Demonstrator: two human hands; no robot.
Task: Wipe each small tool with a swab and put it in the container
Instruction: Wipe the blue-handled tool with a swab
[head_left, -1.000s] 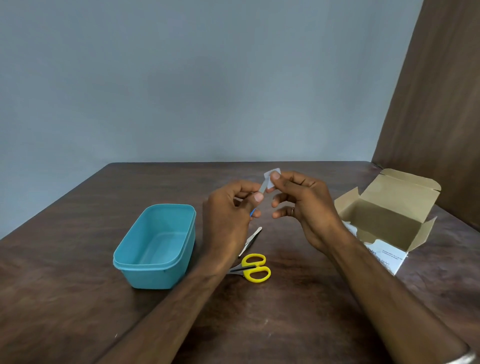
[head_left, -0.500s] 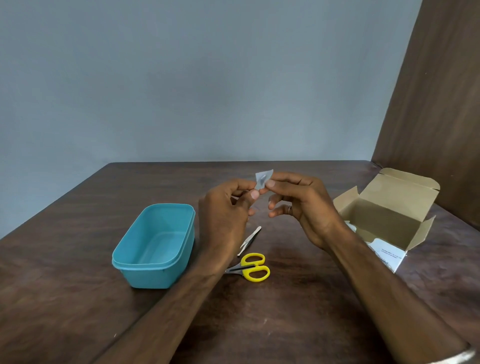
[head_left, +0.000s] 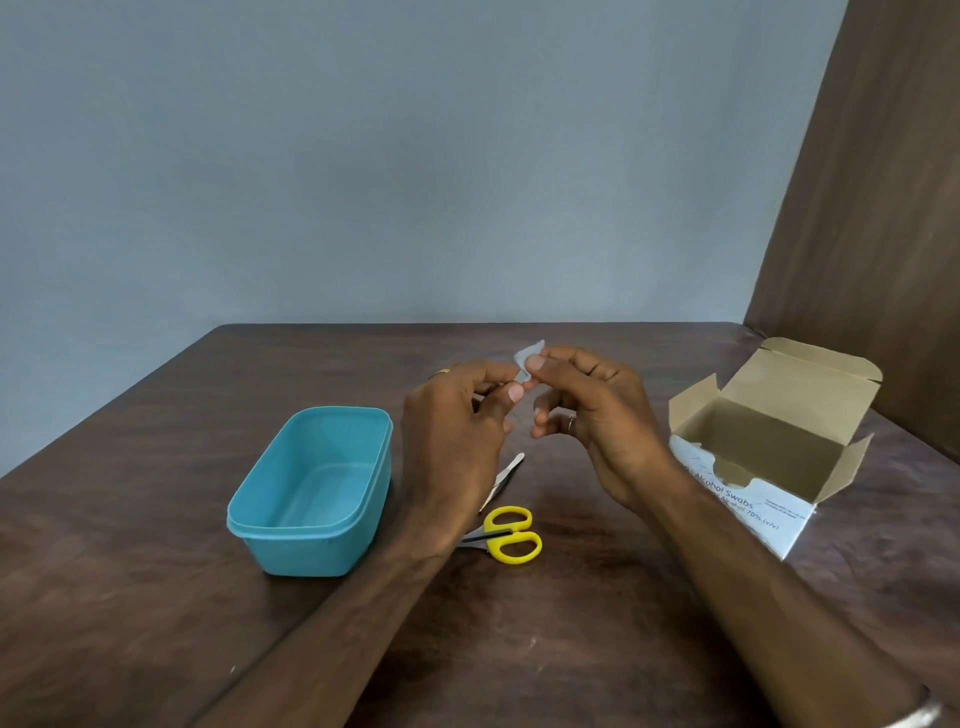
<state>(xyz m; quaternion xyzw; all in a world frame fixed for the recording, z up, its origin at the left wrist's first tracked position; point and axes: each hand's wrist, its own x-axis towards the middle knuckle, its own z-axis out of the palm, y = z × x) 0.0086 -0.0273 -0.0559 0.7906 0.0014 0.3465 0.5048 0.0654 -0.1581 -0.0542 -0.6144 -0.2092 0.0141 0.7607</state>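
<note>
My left hand (head_left: 457, 431) pinches a small thin tool (head_left: 519, 377) that is almost wholly hidden by my fingers. My right hand (head_left: 597, 421) pinches a white swab (head_left: 530, 355) around the tool's upper end, above the table's middle. An empty teal container (head_left: 311, 488) stands to the left of my left hand. Metal tweezers (head_left: 503, 478) lie on the table under my hands. Yellow-handled scissors (head_left: 508, 535) lie just in front of the tweezers, with their blades partly behind my left wrist.
An open cardboard box of alcohol swabs (head_left: 769, 452) sits at the right, flaps up. The dark wooden table (head_left: 156, 597) runs back to a grey wall. A brown panel (head_left: 883, 208) stands at the far right.
Both hands stay together while the swab shifts along the tool, now folded closer to my left thumb. The tool's blue end, seen a second ago below my left fingers, is hidden.
</note>
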